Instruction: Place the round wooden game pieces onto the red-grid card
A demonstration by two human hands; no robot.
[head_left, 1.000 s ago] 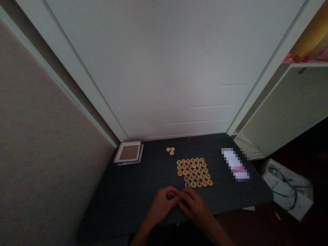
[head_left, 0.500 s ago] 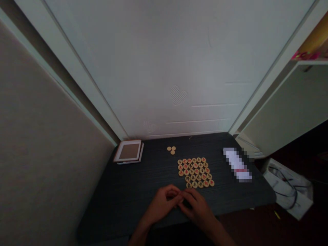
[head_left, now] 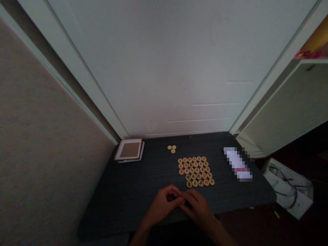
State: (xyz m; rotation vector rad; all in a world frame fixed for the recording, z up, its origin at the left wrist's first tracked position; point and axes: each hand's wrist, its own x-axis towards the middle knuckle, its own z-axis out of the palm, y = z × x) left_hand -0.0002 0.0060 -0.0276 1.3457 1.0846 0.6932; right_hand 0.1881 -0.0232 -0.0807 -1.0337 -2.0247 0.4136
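Left hand [head_left: 164, 205] and right hand [head_left: 199, 206] stay together, fingertips touching, just beside the pieces [head_left: 196, 172] on the desk [head_left: 123, 194]; what they hold is hidden, and the pieces are unmoved.

Beyond the fingers [head_left: 176, 201] and off to their left, a square framed board [head_left: 128, 150] lies at the back corner of the dark desk [head_left: 123, 194]. Three plain discs [head_left: 172, 148] sit clustered well beyond them. Far to their right, a white bag [head_left: 289, 188] lies on the floor.
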